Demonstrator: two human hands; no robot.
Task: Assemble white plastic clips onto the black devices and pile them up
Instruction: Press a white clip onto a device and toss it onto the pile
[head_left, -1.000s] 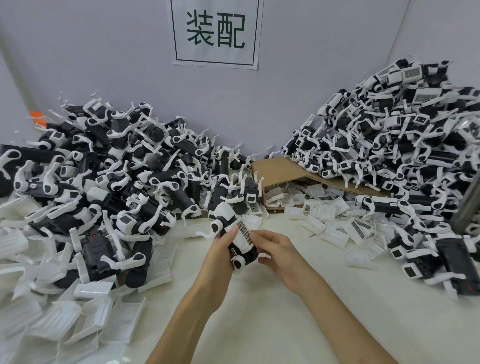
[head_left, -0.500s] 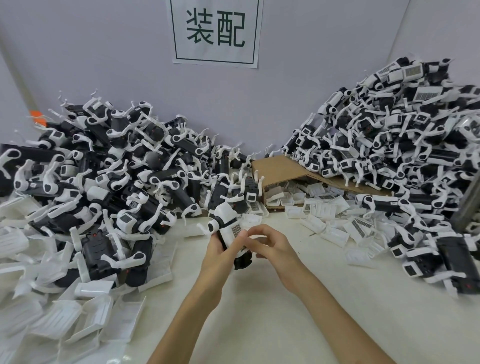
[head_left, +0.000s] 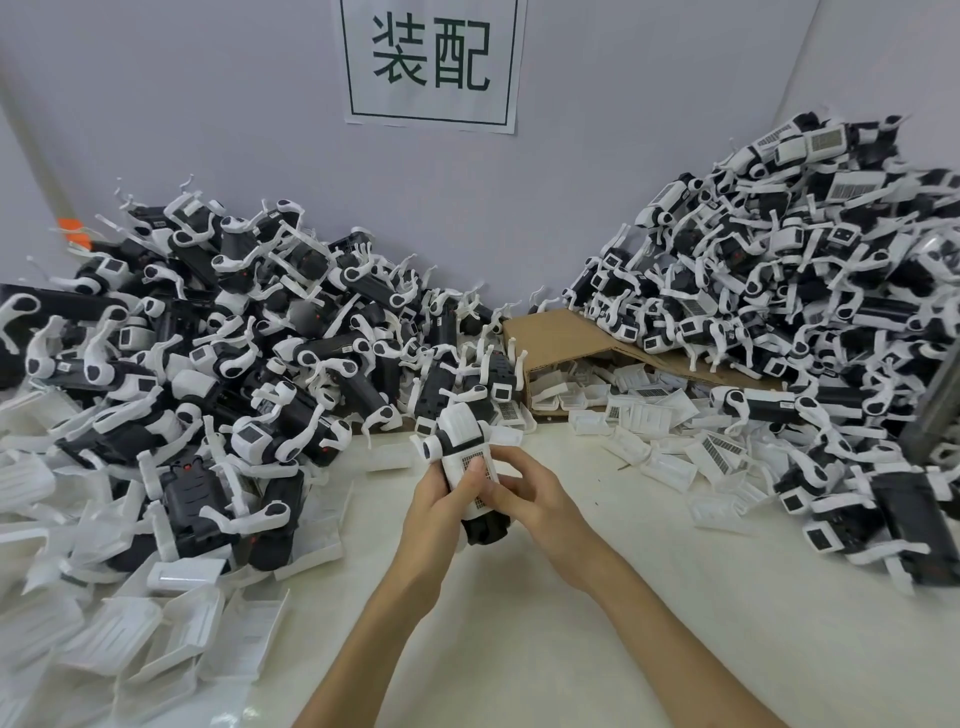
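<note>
We hold one black device (head_left: 485, 529) in both hands over the bench (head_left: 519, 634), just in front of the cardboard box (head_left: 561, 338). Our left hand (head_left: 434, 501) curls round its side, thumb pressed on the white clip (head_left: 462, 441) sitting on it. Our right hand (head_left: 527, 499) grips the opposite edge with bent fingers. Left of the box rises one heap (head_left: 234, 338) of assembled devices and right of it another heap (head_left: 779, 260). Loose clips (head_left: 649, 415) spill from its open front.

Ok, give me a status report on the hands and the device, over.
One device gripped by left hand and right hand, white clip on it. Nothing in the way: left pile and right pile lie off to the sides.
</note>
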